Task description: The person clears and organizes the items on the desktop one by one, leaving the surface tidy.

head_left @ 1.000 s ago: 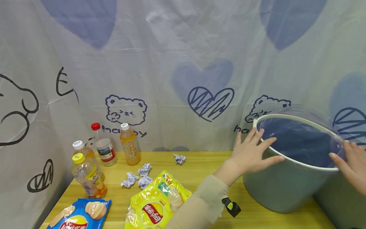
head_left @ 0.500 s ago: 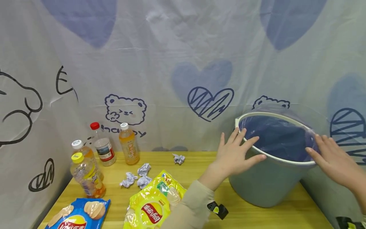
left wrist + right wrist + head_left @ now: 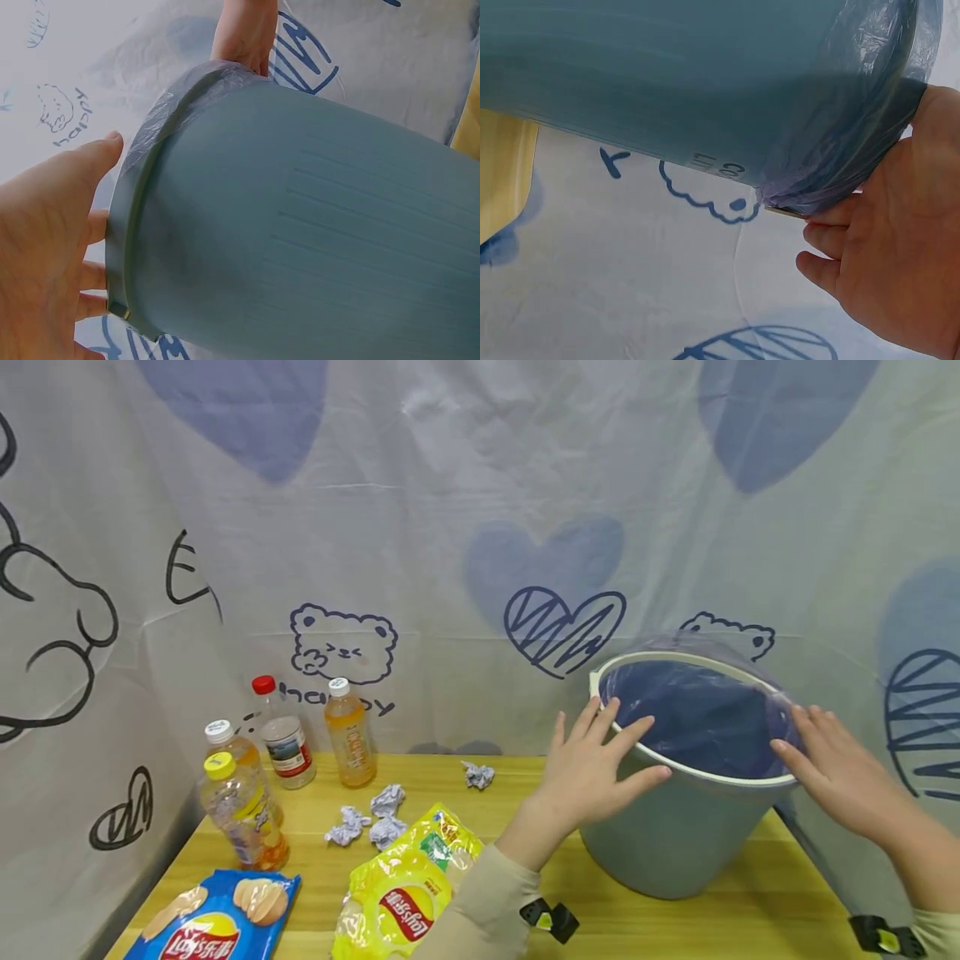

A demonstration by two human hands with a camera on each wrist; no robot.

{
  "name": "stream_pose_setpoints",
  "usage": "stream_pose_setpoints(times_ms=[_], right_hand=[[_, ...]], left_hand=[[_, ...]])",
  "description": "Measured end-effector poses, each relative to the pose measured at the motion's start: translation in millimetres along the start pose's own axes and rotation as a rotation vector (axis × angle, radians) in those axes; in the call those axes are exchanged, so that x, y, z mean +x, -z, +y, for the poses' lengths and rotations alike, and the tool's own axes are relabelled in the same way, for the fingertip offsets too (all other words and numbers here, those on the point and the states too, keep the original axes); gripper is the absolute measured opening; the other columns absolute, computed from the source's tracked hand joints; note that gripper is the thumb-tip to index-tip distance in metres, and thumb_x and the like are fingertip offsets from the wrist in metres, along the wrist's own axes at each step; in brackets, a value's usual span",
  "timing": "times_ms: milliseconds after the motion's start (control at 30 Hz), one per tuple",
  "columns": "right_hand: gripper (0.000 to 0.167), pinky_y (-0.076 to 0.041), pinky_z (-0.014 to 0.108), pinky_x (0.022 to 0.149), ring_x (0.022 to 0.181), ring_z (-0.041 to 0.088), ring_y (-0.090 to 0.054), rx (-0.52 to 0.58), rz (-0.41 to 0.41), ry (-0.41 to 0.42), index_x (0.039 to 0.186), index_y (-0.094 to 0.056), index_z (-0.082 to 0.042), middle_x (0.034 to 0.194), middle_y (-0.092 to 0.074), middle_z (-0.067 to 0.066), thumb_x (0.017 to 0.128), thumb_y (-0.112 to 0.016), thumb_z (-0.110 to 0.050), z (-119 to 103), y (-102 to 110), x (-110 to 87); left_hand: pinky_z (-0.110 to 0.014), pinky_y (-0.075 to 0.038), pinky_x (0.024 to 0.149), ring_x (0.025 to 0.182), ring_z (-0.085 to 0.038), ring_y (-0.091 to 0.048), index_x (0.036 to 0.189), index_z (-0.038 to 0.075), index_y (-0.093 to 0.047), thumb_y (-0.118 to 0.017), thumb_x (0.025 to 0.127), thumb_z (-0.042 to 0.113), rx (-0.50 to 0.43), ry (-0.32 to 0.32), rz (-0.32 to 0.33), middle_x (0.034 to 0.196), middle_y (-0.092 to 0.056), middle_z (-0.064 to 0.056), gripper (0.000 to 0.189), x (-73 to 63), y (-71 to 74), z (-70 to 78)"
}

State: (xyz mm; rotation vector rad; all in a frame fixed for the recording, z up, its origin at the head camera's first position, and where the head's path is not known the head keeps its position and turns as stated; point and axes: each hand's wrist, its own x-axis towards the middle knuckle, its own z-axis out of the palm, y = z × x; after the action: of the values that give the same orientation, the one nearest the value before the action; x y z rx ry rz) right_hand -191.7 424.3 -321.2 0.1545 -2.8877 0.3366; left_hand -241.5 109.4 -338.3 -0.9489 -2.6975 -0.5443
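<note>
A grey-green trash bin [image 3: 667, 843] with a pale rim [image 3: 682, 772] stands on the right of the table. A clear plastic liner [image 3: 862, 90] lies inside it and folds over part of the rim. My left hand [image 3: 585, 768] is at the bin's left rim, fingers spread and fingertips touching it. On the opposite side my right hand [image 3: 840, 764] rests against the liner-covered rim with its fingers extended. From the left wrist, the bin's ribbed wall [image 3: 345, 210] shows, the thumb standing apart from it.
A yellow chip bag [image 3: 405, 893] and a blue chip bag [image 3: 225, 918] lie in front. Crumpled paper balls [image 3: 386, 802] are scattered behind them, one [image 3: 477, 774] farther right. Several bottles [image 3: 348, 739] stand at the back left. A printed cloth [image 3: 450, 552] hangs behind the table.
The bin has moved left across the table, with both hands staying at its rim. The view has turned slightly; bottles, paper and bags keep their places.
</note>
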Motion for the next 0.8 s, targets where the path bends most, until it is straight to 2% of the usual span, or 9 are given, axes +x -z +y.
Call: stream_pose_setpoints(times_ms=[367,800], right_hand=[[0.072,-0.001,0.072,0.111,0.144,0.052,0.013,0.025,-0.074,0.0,0.152,0.001,0.008,0.154,0.006,0.038,0.106,-0.025,-0.041,-20.5,-2.4,10.0],[0.072,-0.005,0.071,0.112,0.145,0.051,0.009,0.032,-0.116,0.046,0.154,-0.003,0.004,0.157,0.004,0.035,0.105,-0.027,-0.044,-43.3,-7.6,24.5]], left_hand=[[-0.06,-0.014,0.119,0.154,-0.021,-0.007,0.151,0.05,-0.018,-0.027,0.091,0.076,0.039,0.027,0.03,0.164,-0.017,0.002,0.065,-16.9,10.3,-12.0],[-0.062,-0.012,0.119,0.154,-0.021,-0.007,0.151,0.05,-0.016,-0.03,0.091,0.075,0.038,0.057,0.043,0.164,-0.016,0.003,0.066,-36.9,22.9,-30.0]])
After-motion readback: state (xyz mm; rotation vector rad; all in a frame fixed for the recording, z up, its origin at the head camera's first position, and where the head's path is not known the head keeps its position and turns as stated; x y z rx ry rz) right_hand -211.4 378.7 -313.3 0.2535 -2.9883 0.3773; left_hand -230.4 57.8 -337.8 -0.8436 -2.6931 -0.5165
